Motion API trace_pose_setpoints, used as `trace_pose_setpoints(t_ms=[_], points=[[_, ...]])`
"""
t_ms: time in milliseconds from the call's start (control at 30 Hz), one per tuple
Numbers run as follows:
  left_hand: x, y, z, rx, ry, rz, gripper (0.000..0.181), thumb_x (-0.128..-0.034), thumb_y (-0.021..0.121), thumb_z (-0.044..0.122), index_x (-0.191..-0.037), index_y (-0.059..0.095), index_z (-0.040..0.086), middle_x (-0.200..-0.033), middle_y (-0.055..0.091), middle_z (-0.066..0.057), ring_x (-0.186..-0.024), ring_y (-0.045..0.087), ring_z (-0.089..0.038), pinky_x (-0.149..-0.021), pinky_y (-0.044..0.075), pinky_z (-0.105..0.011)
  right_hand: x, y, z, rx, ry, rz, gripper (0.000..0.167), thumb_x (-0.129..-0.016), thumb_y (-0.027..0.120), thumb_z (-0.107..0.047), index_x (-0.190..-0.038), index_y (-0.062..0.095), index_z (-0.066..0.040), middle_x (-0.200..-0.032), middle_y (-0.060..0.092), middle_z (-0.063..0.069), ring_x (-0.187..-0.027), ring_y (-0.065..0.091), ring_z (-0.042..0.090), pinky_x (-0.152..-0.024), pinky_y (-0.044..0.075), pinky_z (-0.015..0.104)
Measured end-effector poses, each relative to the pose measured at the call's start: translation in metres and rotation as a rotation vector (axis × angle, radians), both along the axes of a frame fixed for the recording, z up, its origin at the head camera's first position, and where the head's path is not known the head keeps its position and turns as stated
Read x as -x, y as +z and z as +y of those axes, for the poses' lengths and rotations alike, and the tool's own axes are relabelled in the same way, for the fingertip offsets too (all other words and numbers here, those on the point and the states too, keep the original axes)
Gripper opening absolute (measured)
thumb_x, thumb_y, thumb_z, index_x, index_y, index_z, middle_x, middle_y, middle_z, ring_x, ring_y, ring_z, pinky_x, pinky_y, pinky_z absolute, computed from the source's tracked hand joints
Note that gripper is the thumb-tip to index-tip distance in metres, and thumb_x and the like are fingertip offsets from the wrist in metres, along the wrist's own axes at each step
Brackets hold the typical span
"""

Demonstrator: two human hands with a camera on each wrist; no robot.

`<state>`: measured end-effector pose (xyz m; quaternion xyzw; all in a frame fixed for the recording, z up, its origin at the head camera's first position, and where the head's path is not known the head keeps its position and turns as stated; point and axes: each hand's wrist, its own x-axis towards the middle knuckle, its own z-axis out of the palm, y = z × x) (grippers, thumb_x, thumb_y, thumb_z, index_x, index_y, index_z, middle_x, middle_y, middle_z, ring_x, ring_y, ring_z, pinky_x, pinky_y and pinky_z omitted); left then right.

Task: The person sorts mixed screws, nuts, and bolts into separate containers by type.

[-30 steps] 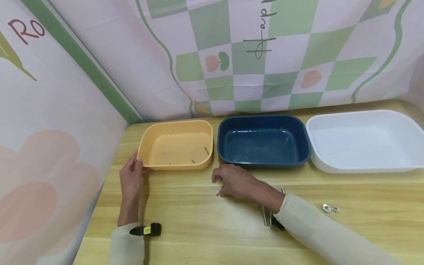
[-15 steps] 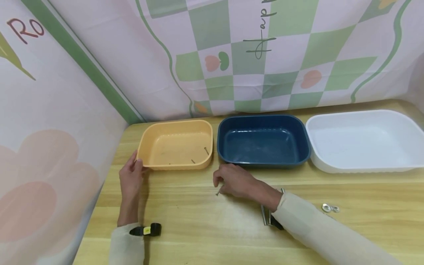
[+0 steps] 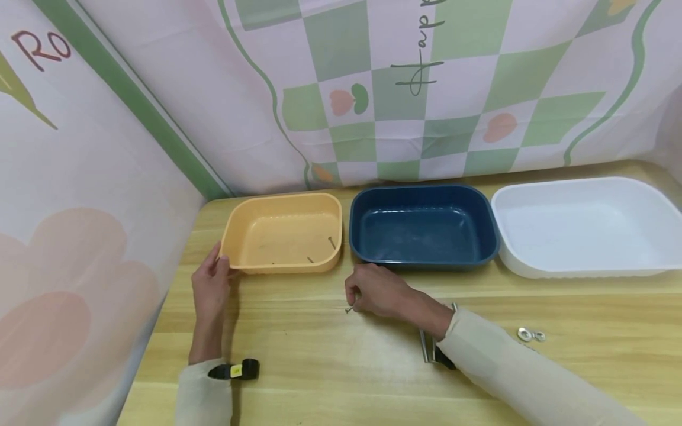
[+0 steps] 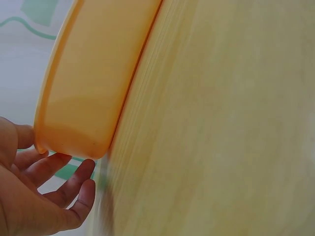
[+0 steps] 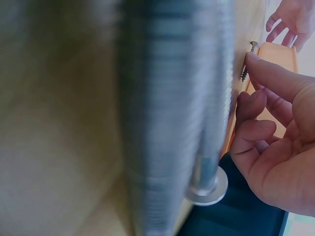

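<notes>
The left hand (image 3: 209, 291) grips the front left corner of the yellow tray (image 3: 282, 269); in the left wrist view, the hand (image 4: 37, 196) has its thumb at the rim and fingertips along the outside wall of the tray (image 4: 91, 93). Just in front of the blue tray (image 3: 426, 262), the right hand (image 3: 380, 290) pinches a small screw (image 3: 348, 310) low over the table. The right wrist view shows the screw (image 5: 253, 45) at the thumb tip of this hand (image 5: 285, 147), the other fingers curled. Several small screws lie in the yellow tray.
A white tray (image 3: 586, 272) stands at the right, beside the blue one. Washers or nuts (image 3: 525, 335) lie on the table (image 3: 319, 367) beyond the right sleeve. Metal rods (image 3: 424, 346) show by the right wrist, blurred and large in the right wrist view.
The screw at the right fingertips has tilted flatter, and the right index finger has curled in closer to the thumb. The left hand and the trays have stayed in place.
</notes>
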<state>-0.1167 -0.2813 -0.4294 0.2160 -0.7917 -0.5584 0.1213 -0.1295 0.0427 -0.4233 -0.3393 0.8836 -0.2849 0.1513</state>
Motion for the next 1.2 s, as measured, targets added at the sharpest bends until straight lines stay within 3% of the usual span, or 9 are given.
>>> trace_pose_setpoints(t_ms=[567,800,1200], points=[[-0.0001,-0.0024,-0.0006,0.001,-0.006,0.025,0.045,-0.1054,0.048,0.016,-0.15,0.045,0.013,-0.12,0.067,-0.023,-0.085,0.069,-0.013,-0.063,0.048,-0.017,-0.0016,0.0008,0.0009,0.004,-0.006,-0.011,0.024,-0.08,0.075,0.0,-0.07,0.067,-0.02,-0.067,0.055,-0.013,-0.068,0.05,0.011,-0.059,0.044,0.026],[0.0004,-0.0024,-0.0009,0.005,-0.01,0.017,0.045,-0.1056,0.048,0.016,-0.15,0.046,0.014,-0.121,0.067,-0.021,-0.085,0.069,-0.013,-0.064,0.049,-0.017,-0.0022,0.0012,0.001,0.0,-0.011,-0.06,0.024,-0.083,0.076,-0.002,-0.071,0.066,-0.02,-0.064,0.054,-0.013,-0.063,0.051,0.007,-0.058,0.044,0.025],[0.0009,0.0002,0.0,-0.002,-0.014,-0.003,0.045,-0.106,0.048,0.018,-0.151,0.046,0.016,-0.122,0.067,-0.02,-0.089,0.068,-0.016,-0.068,0.05,-0.019,-0.005,0.0038,-0.0001,0.022,-0.006,-0.068,0.024,-0.084,0.076,-0.004,-0.07,0.065,-0.02,-0.062,0.053,-0.013,-0.062,0.049,0.007,-0.057,0.043,0.025]])
